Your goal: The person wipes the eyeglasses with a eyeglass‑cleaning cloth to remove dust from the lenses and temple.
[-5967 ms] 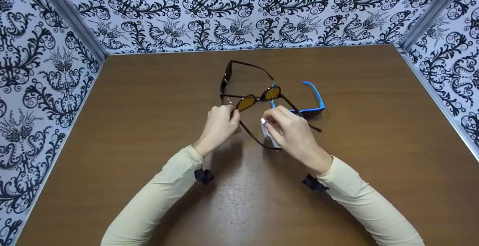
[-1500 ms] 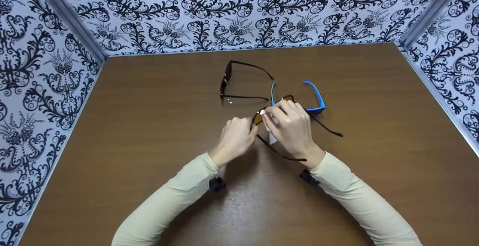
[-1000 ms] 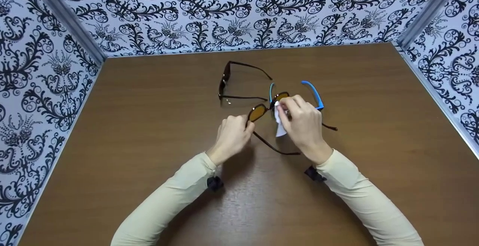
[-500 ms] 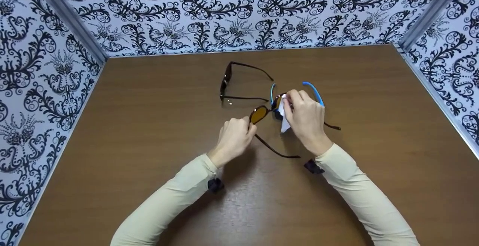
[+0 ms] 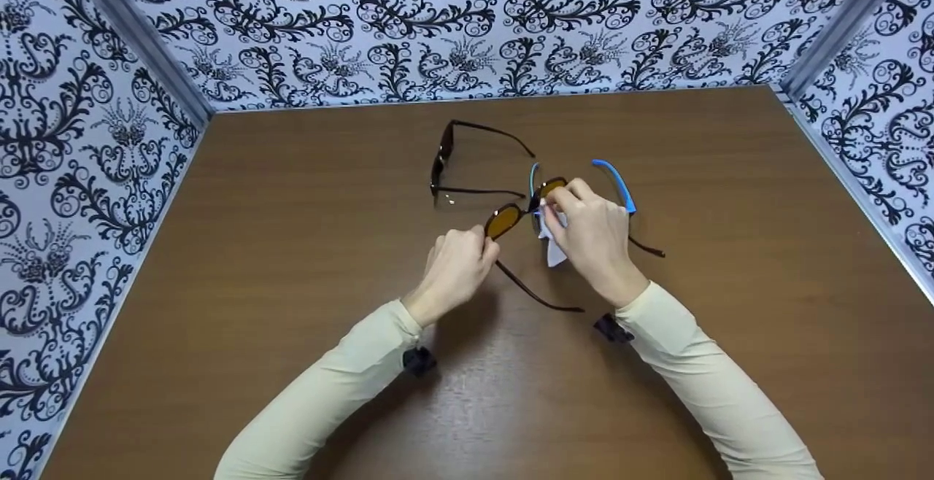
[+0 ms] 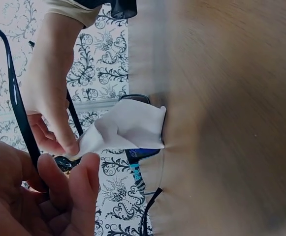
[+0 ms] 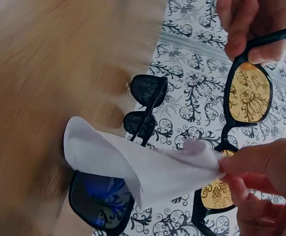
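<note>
Head view: counting three pairs of glasses at one desk [image 5: 292, 188]: one amber pair [image 5: 503, 222], one dark pair [image 5: 442, 155], one blue pair [image 5: 619, 184]. Also one cloth [image 5: 554, 252] and two grips. Left grip [image 5: 456, 265] is clamping the amber pair at its left outer corner, so the pair is sitting directly in that grip, reaching across toward the right grip [image 5: 595, 239]. Right grip is pinching the cloth just by the amber pair's right lens. Dark pair is lying beyond the left grip; blue pair is lying partly behind the right.

Left wrist view: cloth is spreading from the right fingertips [image 6: 72, 148], covering part of the blue pair behind. One dark temple is running behind the left fingers.

Right wrist view: two amber lenses are showing, one beside the left fingertips, one partly behind the right. Cannot tell whether cloth and lens are touching.
</note>
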`<state>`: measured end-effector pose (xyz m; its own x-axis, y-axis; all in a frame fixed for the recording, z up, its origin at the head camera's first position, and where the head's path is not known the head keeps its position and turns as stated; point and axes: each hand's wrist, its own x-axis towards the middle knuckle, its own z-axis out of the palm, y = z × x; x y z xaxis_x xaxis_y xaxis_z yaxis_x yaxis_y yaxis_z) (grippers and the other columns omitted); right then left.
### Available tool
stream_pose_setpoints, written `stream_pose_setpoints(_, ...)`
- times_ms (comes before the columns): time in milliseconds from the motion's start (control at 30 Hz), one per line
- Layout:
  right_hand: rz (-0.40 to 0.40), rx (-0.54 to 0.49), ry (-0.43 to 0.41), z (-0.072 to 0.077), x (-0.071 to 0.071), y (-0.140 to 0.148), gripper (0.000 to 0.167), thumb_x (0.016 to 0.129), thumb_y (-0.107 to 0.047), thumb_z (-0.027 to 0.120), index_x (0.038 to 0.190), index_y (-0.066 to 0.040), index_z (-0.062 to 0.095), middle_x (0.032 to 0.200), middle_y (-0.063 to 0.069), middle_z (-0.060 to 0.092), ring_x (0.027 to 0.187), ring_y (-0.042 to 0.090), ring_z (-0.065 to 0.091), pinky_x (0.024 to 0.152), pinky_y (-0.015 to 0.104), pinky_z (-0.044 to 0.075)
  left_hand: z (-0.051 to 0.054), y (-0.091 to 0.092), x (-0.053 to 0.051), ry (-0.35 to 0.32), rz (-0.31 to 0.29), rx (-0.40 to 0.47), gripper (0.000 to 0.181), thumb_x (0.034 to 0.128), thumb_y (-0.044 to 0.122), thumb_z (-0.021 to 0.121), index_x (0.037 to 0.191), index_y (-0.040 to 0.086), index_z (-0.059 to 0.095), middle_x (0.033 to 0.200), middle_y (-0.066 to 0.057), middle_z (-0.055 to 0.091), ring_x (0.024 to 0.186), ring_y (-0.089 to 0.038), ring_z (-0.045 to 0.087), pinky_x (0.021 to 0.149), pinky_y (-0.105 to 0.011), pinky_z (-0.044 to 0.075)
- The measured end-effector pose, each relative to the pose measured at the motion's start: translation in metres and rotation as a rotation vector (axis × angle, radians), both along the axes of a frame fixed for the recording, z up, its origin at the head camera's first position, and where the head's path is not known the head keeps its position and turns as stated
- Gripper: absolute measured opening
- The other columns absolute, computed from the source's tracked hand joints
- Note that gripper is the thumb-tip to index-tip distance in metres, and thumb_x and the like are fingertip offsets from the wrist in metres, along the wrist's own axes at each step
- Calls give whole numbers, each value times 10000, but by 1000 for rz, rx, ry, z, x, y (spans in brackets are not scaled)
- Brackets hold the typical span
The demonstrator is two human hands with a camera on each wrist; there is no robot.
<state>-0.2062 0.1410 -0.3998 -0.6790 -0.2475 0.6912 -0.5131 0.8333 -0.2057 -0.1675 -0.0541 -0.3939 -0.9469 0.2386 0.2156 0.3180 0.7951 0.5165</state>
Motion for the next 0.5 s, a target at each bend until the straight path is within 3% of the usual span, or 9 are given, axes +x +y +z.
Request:
stream_pose_setpoints(233,-108,9,82,0,-5,4,136,860,-60,631,756,-16,556,653,91,550,434,285,519,382,418,395,0,3,3,-11,-34,-35,289,912,129,477,646,146,365,559,54,266,479,-166,367,440,-303,347)
stream_pose_setpoints(333,-81,-4,83,1,-6,4,126,872,-55,615,780,-1,549,664,103,565,445,275,525,390,414,408,0,3,3,-15,-38,-39,288,916,129,478,649,146,369,560,55,266,474,-162,363,443,-304,350)
stream_pose_setpoints(500,51,-38,33,4,-6,3,79,899,-55,601,852,3,575,703,81,584,491,242,541,429,378,433,0,5,2,-14,-37,-25,285,918,130,476,651,145,376,563,53,270,484,-164,370,453,-317,370)
